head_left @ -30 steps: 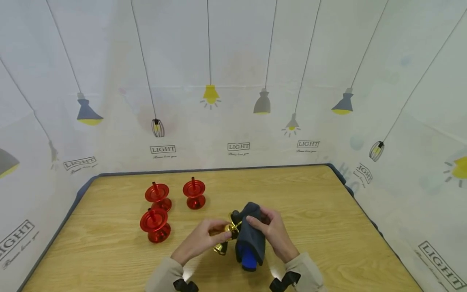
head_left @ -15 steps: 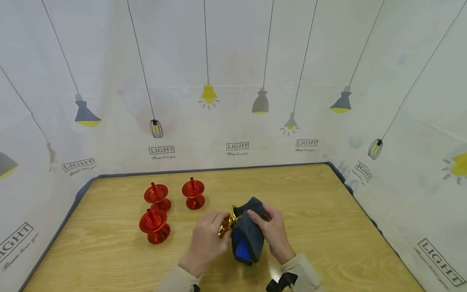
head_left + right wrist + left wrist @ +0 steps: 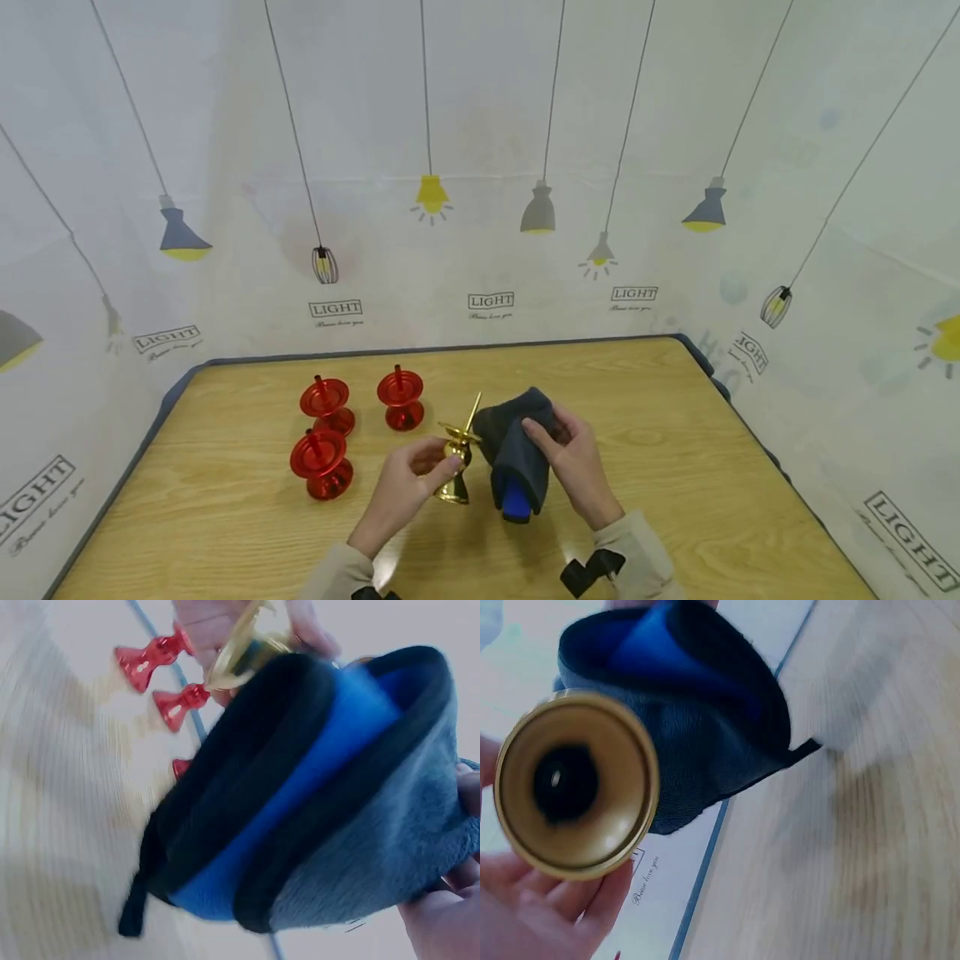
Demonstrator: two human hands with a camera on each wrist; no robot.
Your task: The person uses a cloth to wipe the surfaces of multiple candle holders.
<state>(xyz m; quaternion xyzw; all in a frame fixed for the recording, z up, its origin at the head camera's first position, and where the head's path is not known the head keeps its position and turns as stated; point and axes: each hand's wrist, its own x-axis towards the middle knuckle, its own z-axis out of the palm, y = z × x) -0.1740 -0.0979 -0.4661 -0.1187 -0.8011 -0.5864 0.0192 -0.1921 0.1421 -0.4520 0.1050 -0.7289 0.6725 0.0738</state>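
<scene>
A gold candlestick with a dish and thin spike is held between the fingers and thumb of my left hand. It is nearly upright, its spike leaning right, above the table. The left wrist view looks into its hollow round base. My right hand grips a dark grey cloth, folded so that its blue inner side shows. The cloth hangs just right of the candlestick; its upper left part comes close to the dish, and I cannot tell whether they touch.
Three red candlesticks stand left on the wooden table: one at the back, one at the back left and one nearer. A white printed curtain hangs behind the table's far edge.
The gold candlestick turned tilted in my left hand, and now stands nearly upright with its spike showing. The cloth has drawn back a little from it, still in my right hand.
</scene>
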